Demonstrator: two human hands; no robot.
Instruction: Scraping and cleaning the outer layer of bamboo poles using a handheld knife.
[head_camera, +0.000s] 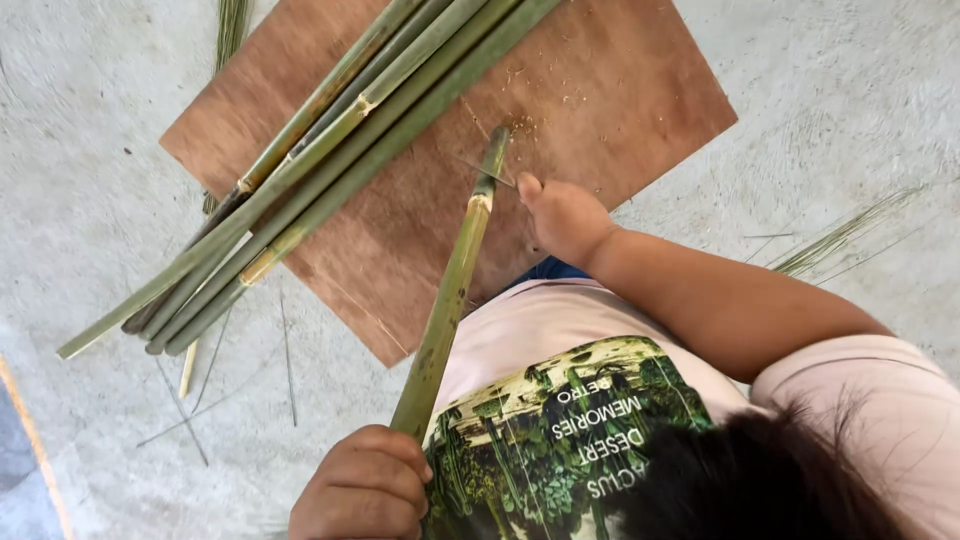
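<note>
Left hand (365, 485) closes around the lower end of a green bamboo strip (449, 290), whose tip rests on the brown wooden board (620, 90); right hand (563, 215) grips a thin blade (487, 172) against it, right of the bamboo bundle (310, 160).

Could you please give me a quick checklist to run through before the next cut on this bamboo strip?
1. Left hand grips the strip's near end: ok.
2. Strip's far end rests on the board: ok.
3. Right hand holds a thin blade across the strip near its tip: ok.
4. Right thumb away from the blade edge: cannot tell.
5. Pile of strips lies apart from the cutting spot: ok.
6. Blade seated in the split: cannot tell.
</note>
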